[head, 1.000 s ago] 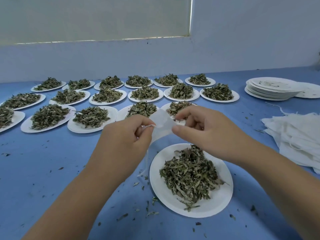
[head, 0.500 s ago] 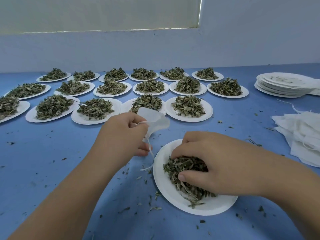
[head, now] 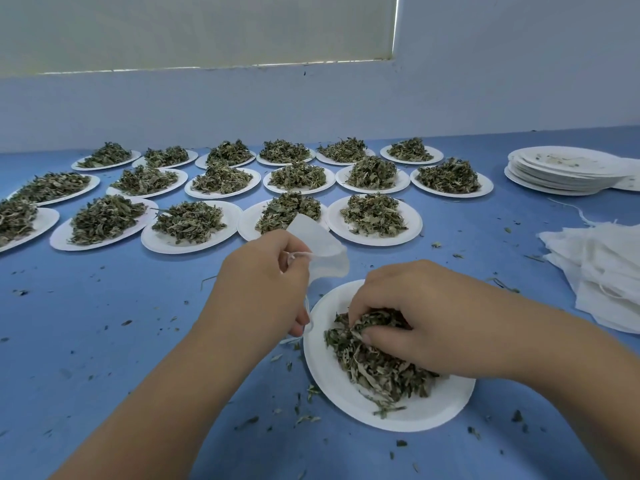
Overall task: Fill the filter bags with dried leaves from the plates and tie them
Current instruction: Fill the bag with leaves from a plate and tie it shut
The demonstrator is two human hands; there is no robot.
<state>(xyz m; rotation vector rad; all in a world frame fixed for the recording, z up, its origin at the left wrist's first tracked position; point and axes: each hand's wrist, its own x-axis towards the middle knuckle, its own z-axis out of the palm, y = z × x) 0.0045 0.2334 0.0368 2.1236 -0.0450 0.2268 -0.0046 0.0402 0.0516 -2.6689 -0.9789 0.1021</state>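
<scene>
Now my left hand [head: 263, 282] pinches the limp filter bag [head: 322, 251] by the near plate's [head: 346, 403] far-left edge; my right hand [head: 426, 320] clutches dried leaves [head: 377, 368] on it. If the bag's mouth sags shut, leaves may spill onto the counter [head: 138, 341].

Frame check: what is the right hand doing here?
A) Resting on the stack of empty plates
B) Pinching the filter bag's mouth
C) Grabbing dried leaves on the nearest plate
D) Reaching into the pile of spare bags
C: the right hand curls its fingers into the dried leaves on the nearest plate, while the left hand holds the filter bag.
</scene>
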